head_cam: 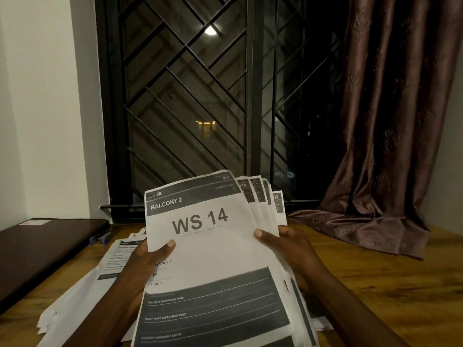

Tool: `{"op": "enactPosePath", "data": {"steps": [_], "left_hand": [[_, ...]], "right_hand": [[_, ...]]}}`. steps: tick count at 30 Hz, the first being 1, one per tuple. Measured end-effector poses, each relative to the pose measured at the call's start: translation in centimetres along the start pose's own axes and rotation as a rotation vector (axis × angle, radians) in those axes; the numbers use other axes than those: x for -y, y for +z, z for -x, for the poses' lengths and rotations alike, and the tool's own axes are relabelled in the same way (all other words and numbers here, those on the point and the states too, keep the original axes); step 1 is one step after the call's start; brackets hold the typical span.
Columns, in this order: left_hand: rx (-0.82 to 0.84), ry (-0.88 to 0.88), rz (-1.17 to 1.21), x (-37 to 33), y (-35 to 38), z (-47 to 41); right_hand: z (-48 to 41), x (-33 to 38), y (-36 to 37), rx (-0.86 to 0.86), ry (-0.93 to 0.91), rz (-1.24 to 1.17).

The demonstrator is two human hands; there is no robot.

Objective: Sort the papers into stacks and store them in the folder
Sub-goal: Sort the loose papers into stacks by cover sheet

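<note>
Papers (208, 246) fanned upright, gripped by left hand (147, 261) and right hand (288, 249).

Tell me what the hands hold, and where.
A fanned sheaf of printed sheets, WS 14 on top: left hand grips its left edge, right hand its right edge.

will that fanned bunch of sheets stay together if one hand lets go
Probably not: the sheets are loose and fanned, so they would likely slide apart. Thin paper, pinched at each side by the left hand and right hand, looks light but floppy.
</note>
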State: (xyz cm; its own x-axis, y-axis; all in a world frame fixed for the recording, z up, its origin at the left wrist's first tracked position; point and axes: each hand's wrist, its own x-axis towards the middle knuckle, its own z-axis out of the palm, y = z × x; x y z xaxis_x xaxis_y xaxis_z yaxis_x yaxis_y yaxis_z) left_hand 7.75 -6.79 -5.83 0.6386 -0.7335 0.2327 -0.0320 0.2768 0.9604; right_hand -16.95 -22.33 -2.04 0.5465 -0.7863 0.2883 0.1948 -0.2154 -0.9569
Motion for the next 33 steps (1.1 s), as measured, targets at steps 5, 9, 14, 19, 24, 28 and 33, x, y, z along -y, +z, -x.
{"op": "enactPosePath", "data": {"steps": [5, 9, 14, 19, 24, 28, 33], "left_hand": [[-0.036, 0.016, -0.019, 0.1, 0.4, 0.3], [-0.047, -0.016, 0.027, 0.1, 0.0, 0.3], [-0.046, 0.007, -0.019, 0.0, -0.1, 0.4], [-0.024, 0.006, -0.02, -0.3, 0.1, 0.6], [0.086, -0.059, 0.033, -0.9, 0.4, 1.0], [0.135, -0.062, 0.061, -0.9, 0.4, 0.9], [0.117, 0.046, -0.032, -1.2, 0.7, 1.3]], "right_hand": [[-0.1, 0.3, -0.2, -0.046, -0.012, 0.063], [-0.7, 0.1, -0.3, -0.065, -0.028, 0.188], [-0.5, 0.0, 0.1, -0.154, -0.175, 0.065], [-0.1, 0.6, 0.4, -0.154, -0.216, 0.132], [-0.3, 0.2, 0.6, -0.083, -0.088, 0.001], [0.2, 1.1, 0.1, -0.038, -0.087, -0.089], [0.0, 3.0, -1.5, -0.132, -0.085, 0.102]]}}
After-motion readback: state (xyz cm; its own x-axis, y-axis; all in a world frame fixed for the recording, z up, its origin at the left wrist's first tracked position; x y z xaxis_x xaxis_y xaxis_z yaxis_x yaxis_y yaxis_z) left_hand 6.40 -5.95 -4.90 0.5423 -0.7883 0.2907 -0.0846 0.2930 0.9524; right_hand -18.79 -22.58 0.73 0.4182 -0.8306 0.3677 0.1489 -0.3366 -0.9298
